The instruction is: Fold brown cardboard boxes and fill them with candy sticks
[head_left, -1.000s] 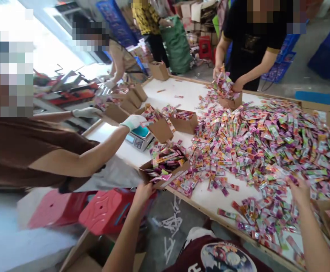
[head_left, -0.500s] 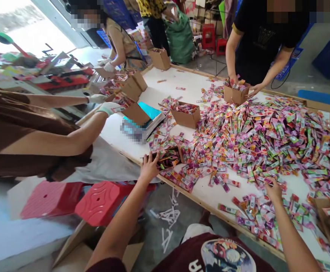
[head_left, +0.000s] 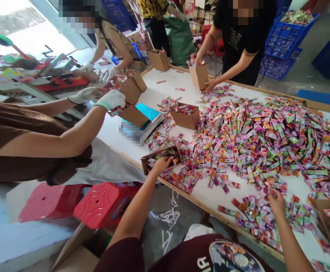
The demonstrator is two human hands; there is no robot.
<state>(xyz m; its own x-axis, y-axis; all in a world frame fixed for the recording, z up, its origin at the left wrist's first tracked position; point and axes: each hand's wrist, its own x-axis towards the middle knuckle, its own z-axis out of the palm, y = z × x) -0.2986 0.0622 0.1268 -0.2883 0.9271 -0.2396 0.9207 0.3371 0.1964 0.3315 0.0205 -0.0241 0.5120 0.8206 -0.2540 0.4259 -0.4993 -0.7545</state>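
My left hand (head_left: pixel 162 164) reaches over the near rim of a small cardboard box (head_left: pixel 147 163) that holds colourful slim packets. Its fingers are stretched out over the packets inside, with their tips partly hidden. My right hand (head_left: pixel 277 200) is at the near side of the large heap of packets (head_left: pixel 255 139), just above a smaller cluster of packets (head_left: pixel 255 211). Its fingers are bent and drawn together; what is between them, if anything, is too small to make out.
Another filled box (head_left: pixel 186 119) stands mid-table, near a blue-covered stack (head_left: pixel 148 112). Across the white table (head_left: pixel 165 85), a person in black handles a box (head_left: pixel 199 76). A gloved person works at left. Red stools (head_left: pixel 102 206) stand below; a box (head_left: pixel 327 211) sits at right.
My left hand has moved from the box's outer rim to over its packets. My right hand has shifted slightly down, its fingers drawn together. The person opposite has moved their box leftward and tilted it up.
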